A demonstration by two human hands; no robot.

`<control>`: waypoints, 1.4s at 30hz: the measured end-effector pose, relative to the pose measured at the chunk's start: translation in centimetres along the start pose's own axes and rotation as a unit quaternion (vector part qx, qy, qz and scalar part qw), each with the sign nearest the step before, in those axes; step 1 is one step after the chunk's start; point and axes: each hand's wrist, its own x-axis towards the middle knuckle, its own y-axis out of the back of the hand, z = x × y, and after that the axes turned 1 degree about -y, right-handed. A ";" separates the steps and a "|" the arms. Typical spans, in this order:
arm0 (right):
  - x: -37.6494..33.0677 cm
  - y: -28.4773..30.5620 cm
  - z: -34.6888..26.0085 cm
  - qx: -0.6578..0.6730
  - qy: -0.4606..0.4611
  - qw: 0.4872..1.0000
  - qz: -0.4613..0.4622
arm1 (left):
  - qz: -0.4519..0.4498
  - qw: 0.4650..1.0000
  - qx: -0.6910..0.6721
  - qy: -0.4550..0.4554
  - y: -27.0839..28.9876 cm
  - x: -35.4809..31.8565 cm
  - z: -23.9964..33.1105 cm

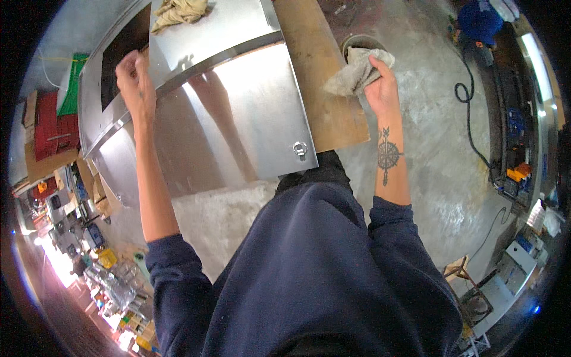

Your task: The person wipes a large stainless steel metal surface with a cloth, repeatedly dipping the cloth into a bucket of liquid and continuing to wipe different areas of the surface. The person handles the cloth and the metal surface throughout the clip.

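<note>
A large brushed stainless steel cabinet [238, 113] lies in front of me, with a dark rectangular opening [112, 83] at its far left. Beside that opening, above the metal, my left hand [137, 82] is raised with its fingers curled in, and nothing shows in them. My right hand [383, 90] is closed on a crumpled grey-white rag [357, 71], held out to the right of the cabinet. The rag hangs in front of a round bucket [367, 39] and covers part of it. A small ring latch [300, 149] sits at the cabinet's near right corner.
Another rag [179, 14], yellowish, lies on top of the cabinet. A wooden board [333, 113] sticks out from under its right side. On the concrete floor [434, 143] at right runs a black hose [467, 98]. Cluttered tools [98, 256] fill the lower left; a red cabinet [56, 128] stands left.
</note>
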 end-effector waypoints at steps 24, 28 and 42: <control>6.7 -1.8 10.6 -0.397 0.007 0.917 -0.040 | -0.046 0.979 0.189 -0.060 -11.2 3.3 0.3; 7.5 -7.4 9.7 -0.379 0.069 0.923 -0.024 | -0.066 0.980 0.189 -0.014 -10.6 2.9 1.7; 9.3 -10.9 11.4 -0.403 0.155 0.901 -0.038 | -0.061 0.979 0.189 0.054 -11.3 3.0 2.5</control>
